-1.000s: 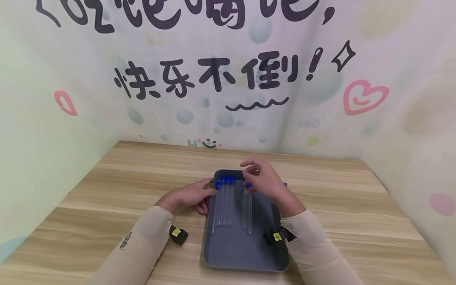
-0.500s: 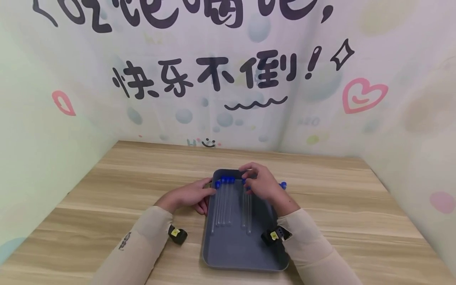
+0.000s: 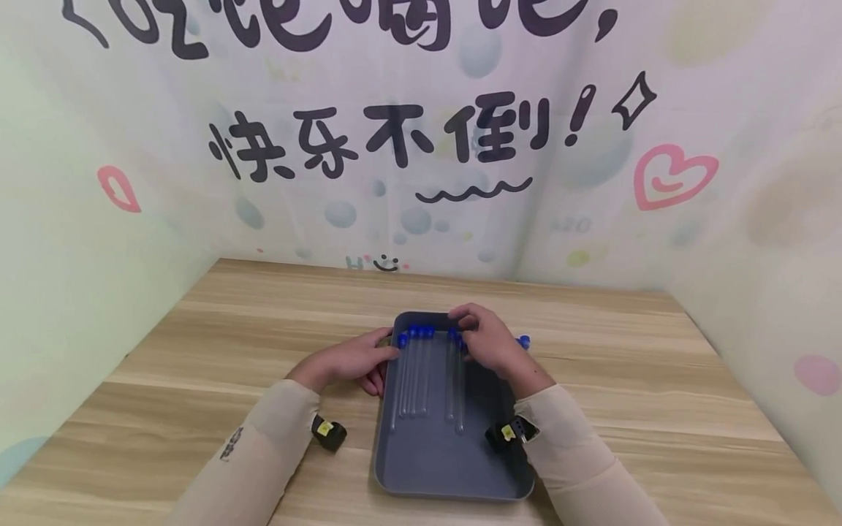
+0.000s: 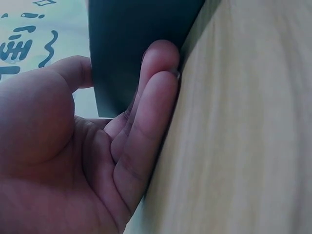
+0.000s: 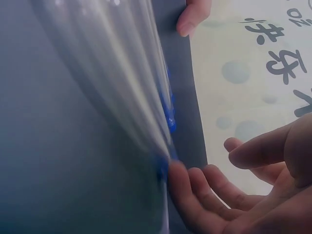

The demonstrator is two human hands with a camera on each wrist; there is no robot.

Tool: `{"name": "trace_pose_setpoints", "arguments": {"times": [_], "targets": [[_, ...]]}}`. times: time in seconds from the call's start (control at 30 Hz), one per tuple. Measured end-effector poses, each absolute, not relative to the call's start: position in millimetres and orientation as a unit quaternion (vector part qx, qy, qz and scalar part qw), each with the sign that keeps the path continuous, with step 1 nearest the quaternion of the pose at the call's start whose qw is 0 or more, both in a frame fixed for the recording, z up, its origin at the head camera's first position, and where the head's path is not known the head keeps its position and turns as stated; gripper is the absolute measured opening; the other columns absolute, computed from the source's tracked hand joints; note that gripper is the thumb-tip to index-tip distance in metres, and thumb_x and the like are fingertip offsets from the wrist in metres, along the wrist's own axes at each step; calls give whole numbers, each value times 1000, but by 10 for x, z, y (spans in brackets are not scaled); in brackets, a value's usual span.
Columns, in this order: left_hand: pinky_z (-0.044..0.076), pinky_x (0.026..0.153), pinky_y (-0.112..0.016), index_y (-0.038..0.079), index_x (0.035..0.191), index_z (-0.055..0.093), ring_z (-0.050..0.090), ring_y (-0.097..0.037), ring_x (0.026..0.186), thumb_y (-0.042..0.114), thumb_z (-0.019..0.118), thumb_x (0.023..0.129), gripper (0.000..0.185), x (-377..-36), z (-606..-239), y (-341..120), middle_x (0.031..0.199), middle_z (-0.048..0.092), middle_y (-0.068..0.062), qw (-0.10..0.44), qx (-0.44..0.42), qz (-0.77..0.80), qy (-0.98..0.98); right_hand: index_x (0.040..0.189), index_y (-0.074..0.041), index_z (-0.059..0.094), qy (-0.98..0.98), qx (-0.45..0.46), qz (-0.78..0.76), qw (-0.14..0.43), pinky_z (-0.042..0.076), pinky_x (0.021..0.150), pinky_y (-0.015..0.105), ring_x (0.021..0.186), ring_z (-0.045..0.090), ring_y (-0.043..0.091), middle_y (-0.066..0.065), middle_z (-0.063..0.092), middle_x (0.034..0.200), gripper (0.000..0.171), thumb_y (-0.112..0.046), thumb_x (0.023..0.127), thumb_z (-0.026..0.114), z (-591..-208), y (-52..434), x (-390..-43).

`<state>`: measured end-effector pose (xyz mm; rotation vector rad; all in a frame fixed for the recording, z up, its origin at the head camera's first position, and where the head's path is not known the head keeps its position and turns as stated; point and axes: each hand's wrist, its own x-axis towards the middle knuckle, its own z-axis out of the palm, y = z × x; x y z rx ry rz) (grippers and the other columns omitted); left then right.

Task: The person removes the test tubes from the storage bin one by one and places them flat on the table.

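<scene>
The left hand [image 3: 351, 365] holds the tray [image 3: 454, 471], thumb over its rim. The right hand [image 3: 490, 343], fingers loosely parted, grips nothing; its fingertips seem to touch the blue-capped tubes [image 3: 455, 387] beside it. A careless nudge could, I think, roll them askew.

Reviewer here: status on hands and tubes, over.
Left hand grips gray tray by left rim. Right hand at blue-capped tubes lying inside. It partly hides one cap.

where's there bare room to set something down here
Inside the gray tray, the near end below the clear tubes is bare. So is the wooden table right of the right sleeve. The tray's far end is crowded with blue caps and the right hand.
</scene>
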<state>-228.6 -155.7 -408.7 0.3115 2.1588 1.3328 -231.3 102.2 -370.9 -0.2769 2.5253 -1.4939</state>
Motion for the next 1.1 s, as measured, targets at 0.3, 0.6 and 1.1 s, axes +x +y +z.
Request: {"name": "trace_pose_setpoints", "arguments": {"times": [0.3,0.6,1.1], "targets": [[59,57,-30,17,161,15,66,-18,63,30,44,106,64,-2280,-4089,-1553,79,66,-12,286,117,500,809,134,-5,53,833,-83,-529,140,63,71,42,116,56,40,25,46,140,41,7,96,44,-3732,1030,-2316],[59,57,-31,17,161,14,66,-18,63,30,45,105,65,-2289,-4082,-1546,80,66,-12,288,118,499,809,137,-3,51,822,-88,-531,184,63,67,43,97,59,32,25,47,137,48,12,93,40,-3755,1043,-2306],[59,57,-31,17,161,14,65,-18,63,30,44,106,64,-2296,-4080,-1535,80,65,-12,288,119,496,811,145,-7,43,798,-86,-560,204,63,71,43,103,62,33,27,43,140,52,10,96,48,-3816,1037,-2340]]}}
